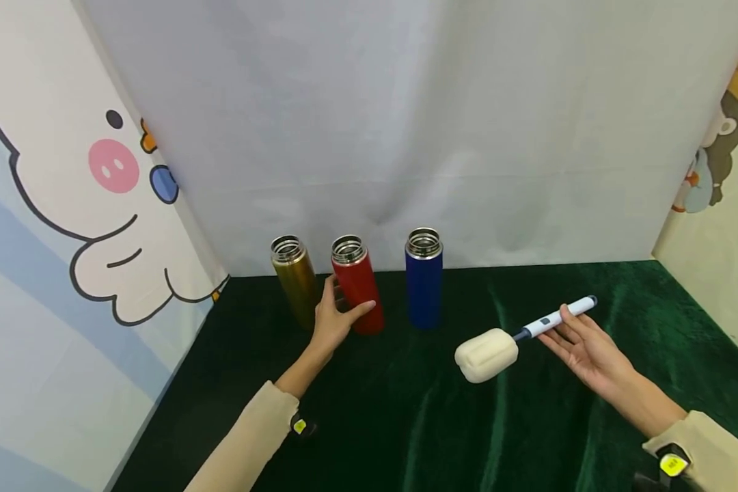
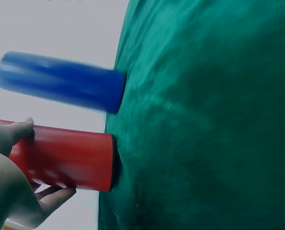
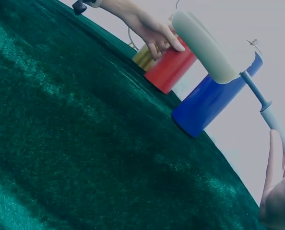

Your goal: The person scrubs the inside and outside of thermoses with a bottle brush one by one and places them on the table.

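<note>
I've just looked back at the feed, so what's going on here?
A person's left hand grips the red bottle, which stands on the green cloth between the gold bottle and the blue bottle. All three have open mouths. The right hand holds a sponge brush by its handle, off to the right. The sponge head is up in the air, outside all the bottles.

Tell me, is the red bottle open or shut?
Open: the red bottle has no lid on, and its bare metal mouth shows in the head view.
</note>
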The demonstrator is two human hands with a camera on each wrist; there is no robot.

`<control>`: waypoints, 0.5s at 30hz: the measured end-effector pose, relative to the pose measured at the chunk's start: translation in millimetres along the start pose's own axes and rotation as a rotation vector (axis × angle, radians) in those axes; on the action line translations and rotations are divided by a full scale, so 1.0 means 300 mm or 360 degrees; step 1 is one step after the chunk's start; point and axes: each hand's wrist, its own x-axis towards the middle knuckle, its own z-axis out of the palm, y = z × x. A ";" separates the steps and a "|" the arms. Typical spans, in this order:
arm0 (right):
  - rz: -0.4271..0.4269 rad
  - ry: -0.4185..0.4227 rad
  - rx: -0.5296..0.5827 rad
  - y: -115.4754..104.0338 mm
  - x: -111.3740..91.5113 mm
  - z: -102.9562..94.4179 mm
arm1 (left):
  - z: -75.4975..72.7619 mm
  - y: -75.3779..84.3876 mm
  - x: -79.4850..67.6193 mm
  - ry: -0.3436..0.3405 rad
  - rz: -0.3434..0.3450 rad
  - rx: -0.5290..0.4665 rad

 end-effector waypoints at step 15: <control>-0.0131 -0.0250 0.0245 -0.097 0.039 0.316 | 0.026 0.087 -0.237 -0.0401 0.0243 -0.0057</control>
